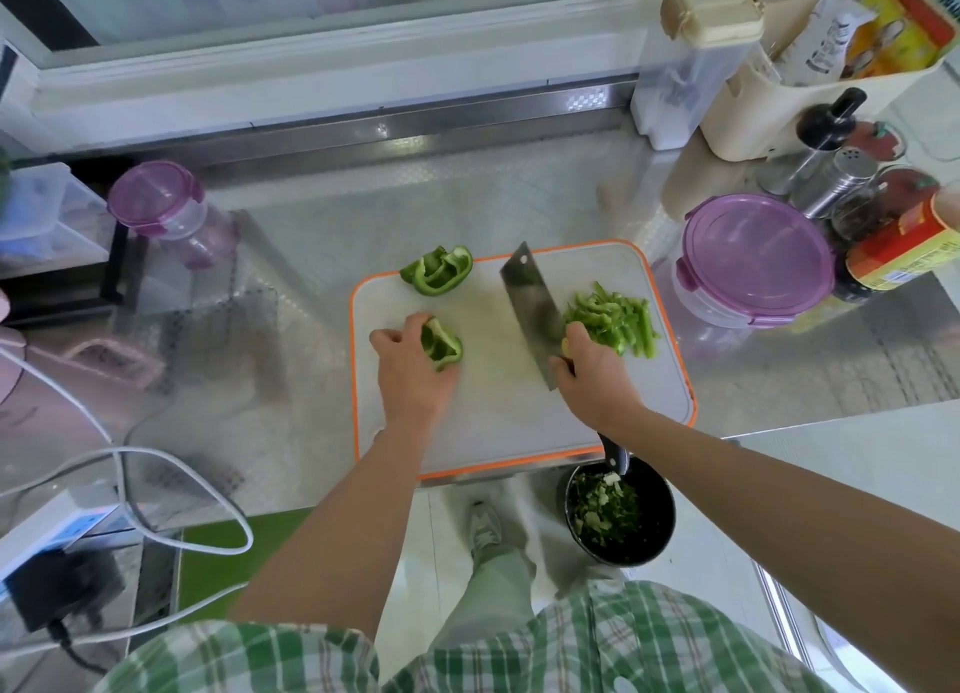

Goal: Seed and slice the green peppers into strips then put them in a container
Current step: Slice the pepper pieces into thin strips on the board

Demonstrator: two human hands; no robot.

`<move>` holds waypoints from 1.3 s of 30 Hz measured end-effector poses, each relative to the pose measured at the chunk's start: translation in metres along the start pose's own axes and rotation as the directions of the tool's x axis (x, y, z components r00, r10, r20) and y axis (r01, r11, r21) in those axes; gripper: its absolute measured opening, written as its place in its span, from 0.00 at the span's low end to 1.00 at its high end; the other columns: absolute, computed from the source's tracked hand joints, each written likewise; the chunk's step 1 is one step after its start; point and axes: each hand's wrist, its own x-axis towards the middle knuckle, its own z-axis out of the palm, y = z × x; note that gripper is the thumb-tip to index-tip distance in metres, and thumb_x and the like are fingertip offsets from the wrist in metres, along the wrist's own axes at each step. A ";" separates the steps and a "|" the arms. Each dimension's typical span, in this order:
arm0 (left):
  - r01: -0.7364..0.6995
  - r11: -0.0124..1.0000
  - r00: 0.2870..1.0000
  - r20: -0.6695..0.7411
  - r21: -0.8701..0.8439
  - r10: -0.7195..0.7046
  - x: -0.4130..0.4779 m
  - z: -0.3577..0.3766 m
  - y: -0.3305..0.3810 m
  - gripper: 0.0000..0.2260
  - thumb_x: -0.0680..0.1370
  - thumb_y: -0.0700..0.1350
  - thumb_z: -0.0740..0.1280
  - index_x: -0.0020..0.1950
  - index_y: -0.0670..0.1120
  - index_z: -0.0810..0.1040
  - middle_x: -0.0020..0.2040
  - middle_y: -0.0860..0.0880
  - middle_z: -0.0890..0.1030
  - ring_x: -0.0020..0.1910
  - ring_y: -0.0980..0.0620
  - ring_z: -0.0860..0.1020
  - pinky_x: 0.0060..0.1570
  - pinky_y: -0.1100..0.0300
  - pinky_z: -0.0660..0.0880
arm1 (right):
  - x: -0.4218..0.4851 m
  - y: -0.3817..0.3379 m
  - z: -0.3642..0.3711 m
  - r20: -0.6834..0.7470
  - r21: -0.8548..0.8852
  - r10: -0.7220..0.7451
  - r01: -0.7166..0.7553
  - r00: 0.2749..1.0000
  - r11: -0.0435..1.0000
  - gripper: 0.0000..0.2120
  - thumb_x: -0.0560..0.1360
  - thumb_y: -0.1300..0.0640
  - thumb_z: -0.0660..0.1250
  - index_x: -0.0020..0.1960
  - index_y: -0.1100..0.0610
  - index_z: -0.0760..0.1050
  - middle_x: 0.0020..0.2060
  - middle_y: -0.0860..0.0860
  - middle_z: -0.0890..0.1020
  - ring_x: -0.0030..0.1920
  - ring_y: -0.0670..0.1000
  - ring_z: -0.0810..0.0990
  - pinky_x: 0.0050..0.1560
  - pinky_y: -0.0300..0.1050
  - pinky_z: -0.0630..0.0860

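A: Containers?
B: Round tub (753, 261) had its purple lid on and stood just beside the cutting board (519, 422), toward the desk's right edge; contents unclear. Purple-lidded jar (156, 209) stood near the left edge. Black bin (618, 510) on the floor held green scraps.
A: Hands?
B: Left hand (410, 365) curled round a pepper half (441, 344) on the board. Right hand (592, 375) gripped the cleaver (530, 307), its blade between that half and the strips (618, 323).
A: Other pepper?
B: Strips were piled at the board's right side; another cut piece (439, 271) lay at its far left corner.
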 end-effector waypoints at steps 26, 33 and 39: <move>-0.127 0.991 0.992 -0.027 -0.035 0.126 -0.013 0.027 0.020 0.26 0.70 0.36 0.72 0.67 0.41 0.69 0.62 0.44 0.74 0.58 0.45 0.75 0.49 0.62 0.66 | -0.001 -0.042 0.024 0.221 -0.234 -0.063 0.116 0.973 0.965 0.06 0.78 0.62 0.56 0.50 0.56 0.58 0.36 0.53 0.70 0.35 0.56 0.71 0.26 0.44 0.58; -0.135 0.980 0.990 0.019 -0.143 0.139 -0.014 0.020 0.011 0.27 0.68 0.34 0.73 0.65 0.46 0.70 0.59 0.49 0.75 0.55 0.50 0.76 0.50 0.63 0.71 | 0.006 -0.047 0.037 0.212 -0.309 -0.033 0.099 0.977 0.946 0.11 0.78 0.64 0.56 0.60 0.59 0.61 0.40 0.55 0.74 0.37 0.57 0.70 0.35 0.48 0.64; -0.033 0.989 0.997 0.064 -0.147 0.043 -0.016 0.005 -0.010 0.34 0.67 0.35 0.75 0.71 0.45 0.66 0.63 0.47 0.70 0.58 0.50 0.74 0.58 0.57 0.72 | 0.012 -0.030 0.036 0.180 -0.186 -0.124 0.158 0.976 0.970 0.14 0.80 0.58 0.56 0.64 0.60 0.61 0.38 0.57 0.76 0.36 0.60 0.75 0.32 0.47 0.66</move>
